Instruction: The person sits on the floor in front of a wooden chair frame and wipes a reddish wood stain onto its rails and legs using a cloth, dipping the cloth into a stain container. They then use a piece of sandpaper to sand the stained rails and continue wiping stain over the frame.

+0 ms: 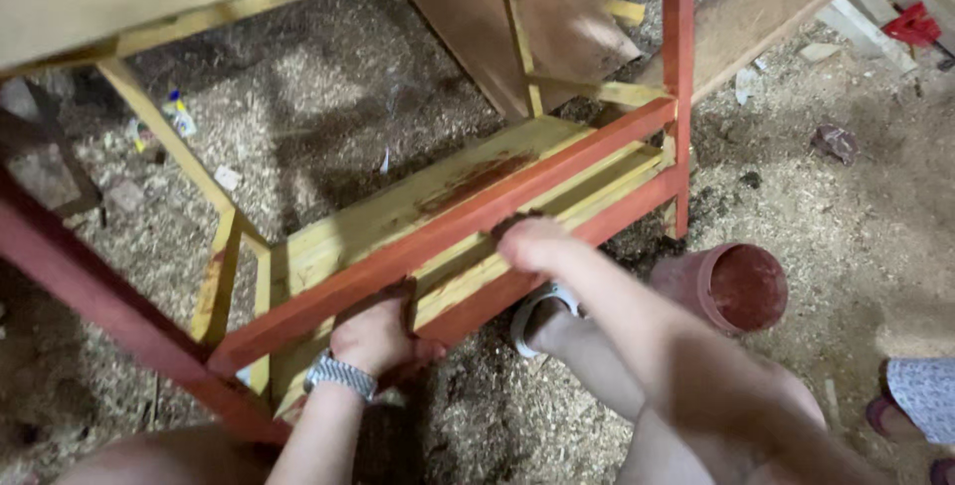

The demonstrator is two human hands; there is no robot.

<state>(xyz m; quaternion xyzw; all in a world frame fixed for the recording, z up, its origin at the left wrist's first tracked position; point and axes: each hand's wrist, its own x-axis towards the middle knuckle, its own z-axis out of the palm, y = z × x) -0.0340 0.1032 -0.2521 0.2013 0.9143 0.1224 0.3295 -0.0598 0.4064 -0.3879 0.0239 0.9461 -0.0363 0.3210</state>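
Note:
A wooden frame stands on a sawdust floor, its pale yellow slats (pixel 398 211) crossed by a red-painted rail (pixel 468 221). My left hand (pixel 378 334), with a metal watch on the wrist, grips the lower left part of that rail. Further right along the same rail, my right hand (pixel 532 243) presses down with its fingers closed on a small dark rag (pixel 509 220); little of the rag shows. My knee and sandalled foot (pixel 542 314) are below the frame.
A red-stained round pot (pixel 744 288) lies on its side to the right of the frame. A brown board (pixel 557 27) leans behind it. Another person's foot (pixel 920 400) is at the lower right. A small bottle (pixel 180 113) lies on the sawdust.

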